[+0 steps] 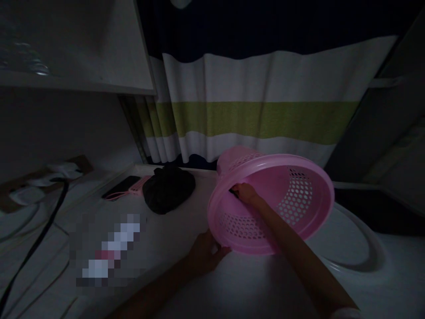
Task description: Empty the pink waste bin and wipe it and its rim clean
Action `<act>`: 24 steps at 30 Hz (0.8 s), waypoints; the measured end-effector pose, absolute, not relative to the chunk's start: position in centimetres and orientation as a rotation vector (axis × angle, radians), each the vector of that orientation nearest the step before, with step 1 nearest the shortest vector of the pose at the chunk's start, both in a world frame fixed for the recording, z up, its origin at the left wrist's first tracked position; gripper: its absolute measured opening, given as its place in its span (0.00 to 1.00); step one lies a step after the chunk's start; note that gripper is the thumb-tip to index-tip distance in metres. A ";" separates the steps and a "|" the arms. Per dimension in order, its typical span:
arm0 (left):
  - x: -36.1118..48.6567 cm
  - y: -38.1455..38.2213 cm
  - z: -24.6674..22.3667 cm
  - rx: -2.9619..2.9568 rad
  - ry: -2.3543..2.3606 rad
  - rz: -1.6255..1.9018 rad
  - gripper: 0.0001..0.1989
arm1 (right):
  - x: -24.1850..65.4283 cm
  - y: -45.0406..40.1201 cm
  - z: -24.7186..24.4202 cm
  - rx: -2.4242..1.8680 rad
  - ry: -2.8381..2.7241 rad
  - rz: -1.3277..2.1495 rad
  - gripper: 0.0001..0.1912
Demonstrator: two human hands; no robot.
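pink plastic laundry basket (282, 195) | round, perforated walls, solid rim | tipped on its side, mouth facing the camera and lower right | resting on the white surface, in front of the striped curtain | dim light, contents not discernible

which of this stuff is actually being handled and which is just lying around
In hand:
pink perforated basket, tipped on its side
left hand gripping its rim
right hand reaching inside it

Lying about:
dark bundle
phone
black cable
striped curtain
white round rim under the basket
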State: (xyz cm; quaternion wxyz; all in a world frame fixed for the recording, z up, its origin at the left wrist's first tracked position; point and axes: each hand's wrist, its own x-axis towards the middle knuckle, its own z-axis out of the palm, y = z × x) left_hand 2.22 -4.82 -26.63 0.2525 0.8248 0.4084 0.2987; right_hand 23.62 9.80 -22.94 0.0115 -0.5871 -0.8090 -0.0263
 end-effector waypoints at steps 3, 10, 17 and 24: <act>2.2 -4.8 -26.8 2.297 1.152 0.770 0.18 | 24.4 7.6 -22.6 -1.747 -2.627 -0.045 0.17; 2.0 -4.9 -26.6 2.339 1.179 0.873 0.17 | 25.3 1.0 -21.8 -1.628 -2.774 -0.028 0.19; 1.9 -5.4 -26.0 2.312 1.076 0.958 0.14 | 24.6 0.5 -21.3 -1.698 -2.803 -0.039 0.16; 1.4 -5.7 -24.3 2.339 1.025 1.060 0.13 | 24.0 6.2 -21.2 -1.811 -2.662 -0.029 0.15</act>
